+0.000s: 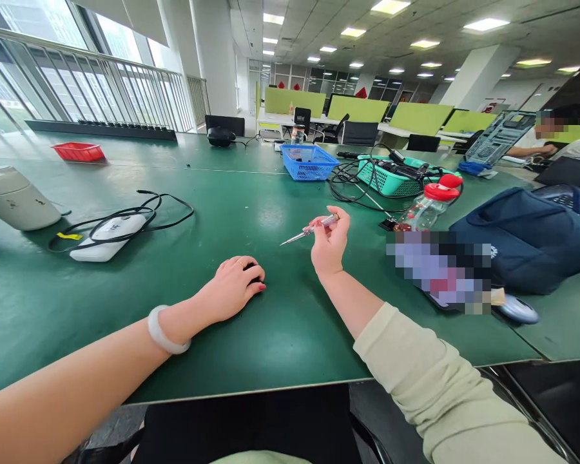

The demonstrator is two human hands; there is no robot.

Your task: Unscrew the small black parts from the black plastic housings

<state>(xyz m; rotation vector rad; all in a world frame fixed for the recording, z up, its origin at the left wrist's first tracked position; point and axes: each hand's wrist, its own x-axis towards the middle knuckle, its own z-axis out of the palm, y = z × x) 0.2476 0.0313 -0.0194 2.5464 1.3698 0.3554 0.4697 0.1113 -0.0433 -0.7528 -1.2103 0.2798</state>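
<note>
The right hand [329,243] pinches a slim pointed tool [327,221] by its handle, seemingly so its shaft stays free, over the middle of the table [270,354]. Its long axis runs sideways, tip towards the left edge and slightly nearer the front. The left hand [236,288] cups a mostly hidden dark object [256,280], perhaps for support; whether it grips, I cannot tell.

I'm in an office.
Around me are green desk dividers [301,102], black office chairs [360,133] and bright ceiling lights [486,25].
</note>
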